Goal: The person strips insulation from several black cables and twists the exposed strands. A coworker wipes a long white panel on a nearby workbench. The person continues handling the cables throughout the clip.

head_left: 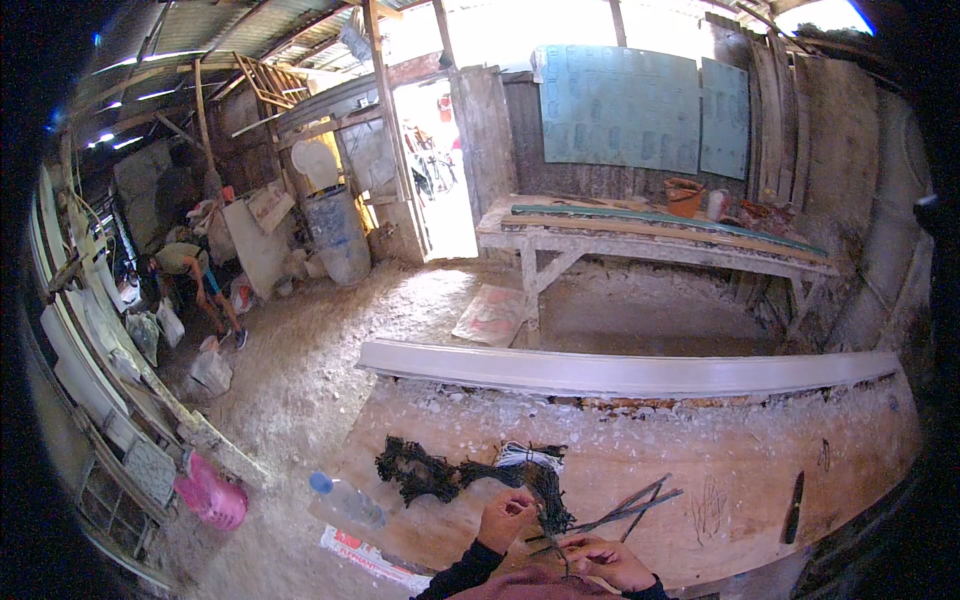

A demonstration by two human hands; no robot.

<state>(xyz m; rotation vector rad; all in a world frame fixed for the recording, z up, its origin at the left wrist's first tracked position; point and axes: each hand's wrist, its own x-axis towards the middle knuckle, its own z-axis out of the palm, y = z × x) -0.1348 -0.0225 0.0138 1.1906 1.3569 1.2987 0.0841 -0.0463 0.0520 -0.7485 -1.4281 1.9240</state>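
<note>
My left hand [505, 518] is raised over the near edge of the wooden worktop [450, 535], fingers curled in a pinch; anything in them is too small to make out. To its right, my right hand [610, 562] pinches a thin dark strip [564, 556]. Several long dark strips [640, 505] lie crossed just beyond that hand. Past my left hand lies a heap of short, dark, twisted strands [415, 468]. A second dark bunch [550, 500] reaches down toward my hands, beside a bundle of white strands [530, 456].
A dark knife [794, 508] and thin wire pieces [710, 508] lie to the right. A blue-capped plastic bottle [347, 500] lies at the left edge. A long white moulding [620, 370] spans the far side. A person [190, 270] bends over at far left, beyond a pink container [212, 494].
</note>
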